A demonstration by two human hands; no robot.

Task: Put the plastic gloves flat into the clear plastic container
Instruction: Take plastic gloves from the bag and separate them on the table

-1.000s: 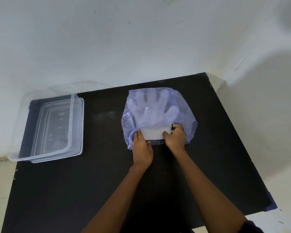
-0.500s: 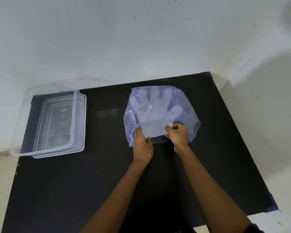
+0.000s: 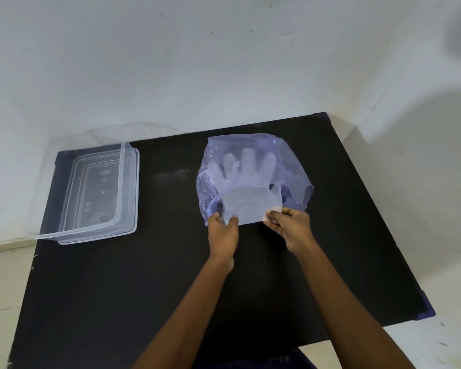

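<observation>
Thin clear plastic gloves [image 3: 246,203] lie partly inside a pale purple plastic bag [image 3: 290,166] in the middle of the black table [image 3: 144,288]. Their fingers show through the bag and their cuff end sticks out toward me. My left hand [image 3: 222,233] pinches the cuff's left corner. My right hand [image 3: 290,227] pinches its right corner. The clear plastic container [image 3: 72,230] stands open at the table's left side, well apart from both hands.
The container's clear lid [image 3: 129,182] lies under or beside it on its right. White walls rise close behind the table and to its right. The table's near right corner [image 3: 426,312] shows a purple edge.
Both hands have drawn the gloves' cuff end further out of the purple bag toward me. The right hand moved slightly right.
</observation>
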